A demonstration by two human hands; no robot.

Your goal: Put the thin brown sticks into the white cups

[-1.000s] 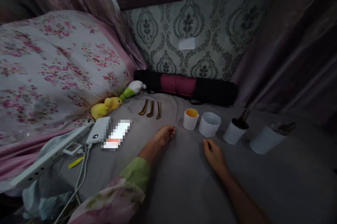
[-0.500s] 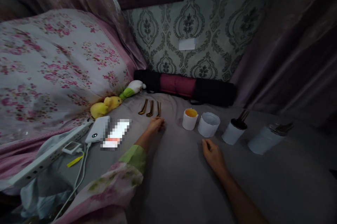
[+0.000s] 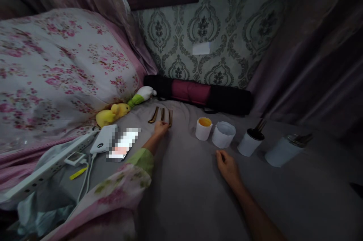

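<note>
My left hand (image 3: 161, 128) reaches to the middle of three small groups of L-shaped, brass-coloured metal rods, which look like hex keys. Its closed fingers hide the lower end of the middle group (image 3: 162, 113); whether they grip it I cannot tell. Just left lies another group (image 3: 153, 115), and on the right a third (image 3: 170, 118). My right hand (image 3: 227, 166) rests on the grey sheet with fingers curled in and nothing visible in them. Nearest to it stands a wide white-wrapped container (image 3: 224, 136), beside a smaller white one (image 3: 203, 130) with an orange-yellow inside.
Two more white-wrapped containers, one dark-mouthed (image 3: 249, 146) and a jar (image 3: 283, 152), hold thin sticks at right. A black-and-maroon roll (image 3: 193, 91) lies along the wall. Left are plush toys (image 3: 113, 114), a power bank (image 3: 104, 141), a blurred phone (image 3: 123, 144) and a power strip (image 3: 51, 169).
My left hand has moved left and slightly forward, from below the right-hand group of rods onto the middle one. My right hand stays in nearly the same place.
</note>
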